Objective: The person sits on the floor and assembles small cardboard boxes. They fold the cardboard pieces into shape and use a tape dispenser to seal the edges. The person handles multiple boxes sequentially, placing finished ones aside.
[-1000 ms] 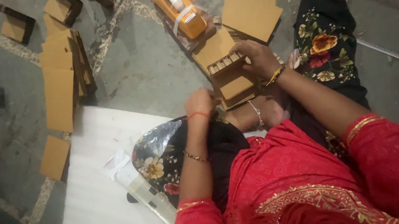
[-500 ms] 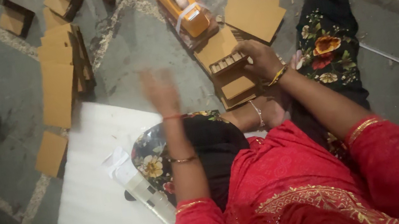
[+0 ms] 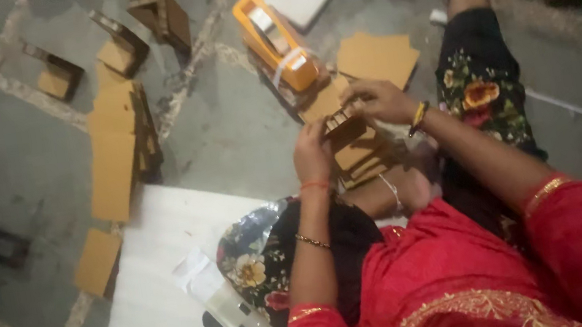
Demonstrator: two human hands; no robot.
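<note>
I sit on the floor in red sleeves and black flowered trousers. My left hand (image 3: 311, 154) and my right hand (image 3: 380, 99) both grip a small brown cardboard box (image 3: 344, 131) held over my lap, the left at its near-left side, the right on its top far edge. The box seems to hold a ribbed insert. More flat cardboard pieces (image 3: 362, 164) lie just below it. An orange tape dispenser (image 3: 274, 40) stands on the floor right behind the box.
A row of flat cardboard blanks (image 3: 118, 147) lies at the left, with folded small boxes (image 3: 113, 53) beyond. A stack of cardboard sheets (image 3: 377, 58) sits by the dispenser. A white sheet (image 3: 161, 298) with a clear plastic packet (image 3: 228, 311) lies near my left knee.
My left hand swung out to the left with fingers spread, then came back and took hold of the box. My right hand stayed on the box.
</note>
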